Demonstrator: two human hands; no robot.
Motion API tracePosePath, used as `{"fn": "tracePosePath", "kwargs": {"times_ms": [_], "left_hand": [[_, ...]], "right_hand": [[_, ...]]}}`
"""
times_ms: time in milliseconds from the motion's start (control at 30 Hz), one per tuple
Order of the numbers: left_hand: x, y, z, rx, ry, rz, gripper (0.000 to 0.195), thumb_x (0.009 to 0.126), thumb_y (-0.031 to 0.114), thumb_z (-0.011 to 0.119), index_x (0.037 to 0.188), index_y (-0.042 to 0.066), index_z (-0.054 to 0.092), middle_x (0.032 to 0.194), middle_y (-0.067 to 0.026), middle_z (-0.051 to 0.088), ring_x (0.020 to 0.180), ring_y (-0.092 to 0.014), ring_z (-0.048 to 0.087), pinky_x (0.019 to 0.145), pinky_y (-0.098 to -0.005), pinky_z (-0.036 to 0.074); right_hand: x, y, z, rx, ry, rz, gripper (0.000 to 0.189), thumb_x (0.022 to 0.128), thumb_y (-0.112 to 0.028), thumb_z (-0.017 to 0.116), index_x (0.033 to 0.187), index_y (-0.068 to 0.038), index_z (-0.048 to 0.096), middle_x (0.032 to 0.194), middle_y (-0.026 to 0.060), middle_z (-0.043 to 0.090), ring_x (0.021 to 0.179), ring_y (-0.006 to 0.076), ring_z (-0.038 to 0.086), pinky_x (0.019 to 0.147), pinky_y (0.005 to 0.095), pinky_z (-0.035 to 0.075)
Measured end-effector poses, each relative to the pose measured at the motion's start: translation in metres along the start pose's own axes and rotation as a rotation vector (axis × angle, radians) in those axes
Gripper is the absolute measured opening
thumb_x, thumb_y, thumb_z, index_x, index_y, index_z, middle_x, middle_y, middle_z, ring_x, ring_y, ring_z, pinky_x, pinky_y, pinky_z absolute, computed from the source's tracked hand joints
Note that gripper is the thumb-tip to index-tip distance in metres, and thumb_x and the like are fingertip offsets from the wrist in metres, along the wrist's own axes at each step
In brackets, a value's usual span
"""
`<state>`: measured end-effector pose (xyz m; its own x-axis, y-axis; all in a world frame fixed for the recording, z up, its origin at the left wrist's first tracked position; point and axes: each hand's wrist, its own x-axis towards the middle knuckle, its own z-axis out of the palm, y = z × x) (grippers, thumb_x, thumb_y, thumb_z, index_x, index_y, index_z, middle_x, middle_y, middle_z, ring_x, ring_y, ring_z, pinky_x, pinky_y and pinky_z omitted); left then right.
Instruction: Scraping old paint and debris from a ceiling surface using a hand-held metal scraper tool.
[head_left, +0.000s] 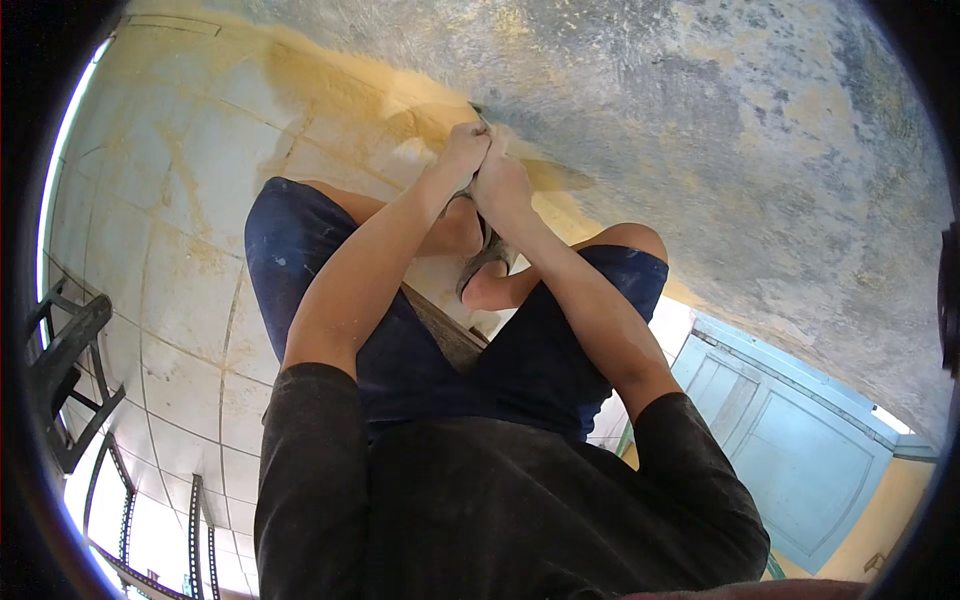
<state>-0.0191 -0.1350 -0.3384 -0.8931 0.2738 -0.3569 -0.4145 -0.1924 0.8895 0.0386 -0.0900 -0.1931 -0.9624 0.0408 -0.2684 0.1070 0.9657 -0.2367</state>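
My left hand (466, 148) and my right hand (504, 180) are together at the foot of a scraped, mottled grey and yellow wall (660, 120). Both are closed around a thin hand tool (478, 111), perhaps a scraper, whose narrow tip sticks out past the fingers against the wall's lower edge. The fingers hide its handle. Yellow-orange dust (337, 79) lies along the base of the wall, beside the hands. Below the hands are my feet in dark sandals (474, 271), between my bent knees.
I sit on a low wooden seat (442, 326) on dusty white floor tiles (187, 300). At left stand a dark metal frame (71, 367) and perforated metal shelf uprights (196, 525). A light blue wooden door (780, 442) is at lower right.
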Motion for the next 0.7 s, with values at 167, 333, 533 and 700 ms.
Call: {"fn": "tracePosePath", "kwargs": {"times_ms": [167, 333, 533, 700], "left_hand": [[-0.024, 0.035, 0.027, -0.130, -0.044, -0.082, 0.013, 0.096, 0.011, 0.061, 0.088, 0.001, 0.065, 0.079, -0.0042, 0.065, 0.067, -0.012, 0.057, 0.060, -0.0285, 0.048], [-0.008, 0.029, 0.015, -0.136, -0.034, -0.108, 0.012, 0.095, 0.012, 0.062, 0.086, 0.004, 0.065, 0.078, -0.0036, 0.064, 0.069, -0.013, 0.056, 0.060, -0.0302, 0.048], [-0.020, 0.021, 0.024, -0.125, -0.040, -0.123, 0.012, 0.095, 0.011, 0.061, 0.087, 0.004, 0.065, 0.079, -0.0048, 0.064, 0.069, -0.014, 0.059, 0.061, -0.0310, 0.050], [-0.014, 0.027, 0.017, -0.336, -0.068, -0.139, 0.012, 0.096, 0.012, 0.061, 0.090, 0.002, 0.066, 0.078, -0.0038, 0.063, 0.069, -0.013, 0.058, 0.060, -0.0303, 0.049]], "right_hand": [[-0.016, 0.011, -0.018, -0.038, 0.056, 0.013, 0.064, 0.087, -0.007, 0.056, 0.141, 0.014, 0.027, 0.086, 0.0310, 0.066, 0.080, 0.0462, 0.066, 0.071, 0.0531, 0.053], [0.003, 0.018, 0.001, -0.076, 0.063, -0.039, 0.065, 0.087, -0.007, 0.056, 0.141, 0.016, 0.026, 0.085, 0.0309, 0.065, 0.079, 0.0459, 0.066, 0.071, 0.0513, 0.054], [-0.018, 0.006, -0.019, -0.118, 0.015, -0.025, 0.060, 0.088, -0.007, 0.054, 0.138, 0.017, 0.029, 0.082, 0.0302, 0.066, 0.078, 0.0445, 0.067, 0.068, 0.0497, 0.054], [0.004, 0.021, 0.007, -0.051, 0.070, -0.029, 0.057, 0.085, -0.009, 0.060, 0.132, 0.009, 0.033, 0.078, 0.0294, 0.065, 0.075, 0.0484, 0.064, 0.066, 0.0551, 0.050]]}}
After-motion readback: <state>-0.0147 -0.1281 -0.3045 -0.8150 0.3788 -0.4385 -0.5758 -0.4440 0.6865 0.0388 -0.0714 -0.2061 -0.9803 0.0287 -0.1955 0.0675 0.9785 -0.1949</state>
